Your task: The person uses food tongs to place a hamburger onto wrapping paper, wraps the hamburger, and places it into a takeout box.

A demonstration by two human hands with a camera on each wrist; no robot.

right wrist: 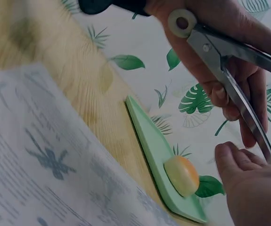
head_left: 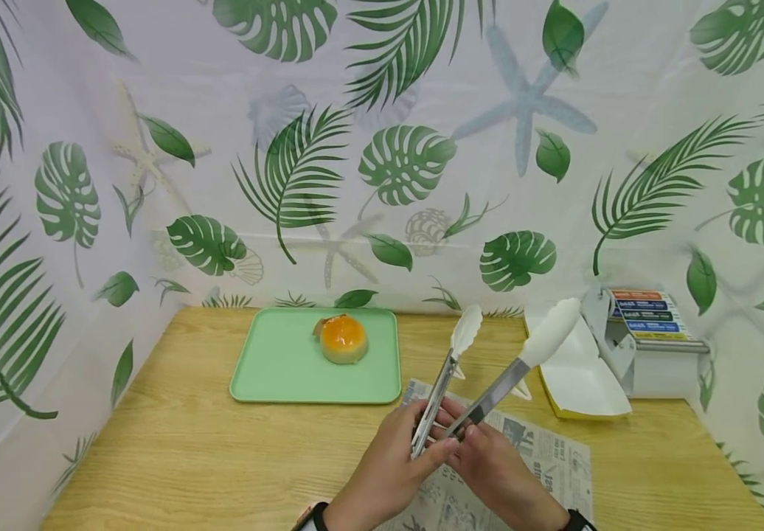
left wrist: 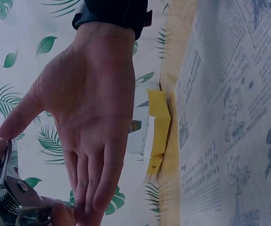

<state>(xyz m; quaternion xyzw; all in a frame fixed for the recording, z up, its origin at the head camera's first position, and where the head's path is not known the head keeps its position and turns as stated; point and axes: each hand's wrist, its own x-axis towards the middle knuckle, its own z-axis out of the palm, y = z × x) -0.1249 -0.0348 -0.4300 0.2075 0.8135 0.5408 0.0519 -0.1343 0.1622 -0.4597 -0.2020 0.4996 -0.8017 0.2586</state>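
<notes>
Silver tongs (head_left: pixel 501 385) with white scalloped tips stand spread above the printed paper. My left hand (head_left: pixel 389 456) grips them by the metal arms. In the right wrist view, the tongs' ring end lies near that hand's wrist. My right hand (head_left: pixel 500 470) is against the other tong arm, thumb on the metal. The left wrist view shows its palm (left wrist: pixel 95 99) and long straight fingers, with the thumb tip touching the tongs. Farther back, a glazed round bun (head_left: pixel 344 341) sits on a light green tray (head_left: pixel 276 369), a brown piece beside it.
Newspaper-print paper (head_left: pixel 564 464) lies beneath the hands on the wooden table (head_left: pixel 223 457). Back right are an open white-and-yellow paper box (head_left: pixel 581 372) and a dispenser (head_left: pixel 667 369) topped with coloured labelled packs. A leaf-print sheet (head_left: pixel 329 184) closes off the back and sides.
</notes>
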